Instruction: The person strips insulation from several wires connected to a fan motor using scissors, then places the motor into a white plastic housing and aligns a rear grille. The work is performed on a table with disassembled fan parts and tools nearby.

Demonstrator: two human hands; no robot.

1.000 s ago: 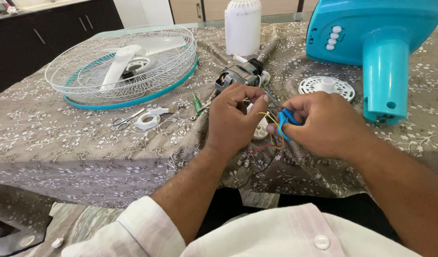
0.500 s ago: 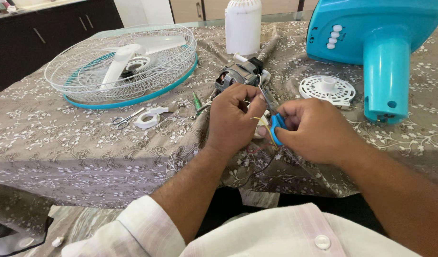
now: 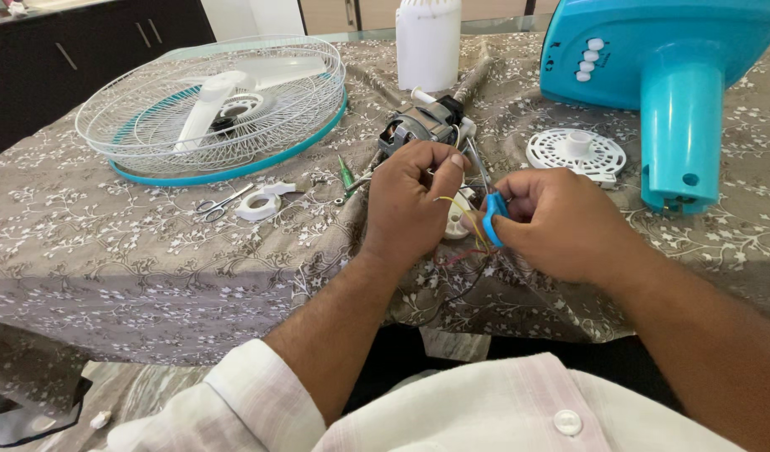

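- The thin wires [image 3: 462, 216], yellow and reddish, sit between the two hands just above the near edge of the table [image 3: 151, 251], trailing down over the cloth's fold.
- The left hand [image 3: 410, 201] is closed, fingertips pinching the wires from above, right in front of the small fan motor [image 3: 418, 125].
- The right hand [image 3: 561, 222] is closed around a tool with blue handles [image 3: 492, 219], its tip set against the wires; what kind of tool it is I cannot tell.
- A small white part [image 3: 457, 224] lies on the cloth just under the wires, partly hidden by the fingers.
- Left of the hands lie a green-handled screwdriver [image 3: 346, 173], a roll of white tape [image 3: 259, 205] and small scissors [image 3: 216, 204].
- Farther back on the left rests the wire fan guard [image 3: 151, 142] with a teal rim and white blades inside.
- To the right stand the teal fan body [image 3: 678, 92] and a white round vented cover [image 3: 576, 152]; a white bottle [image 3: 428, 42] stands at the far edge.
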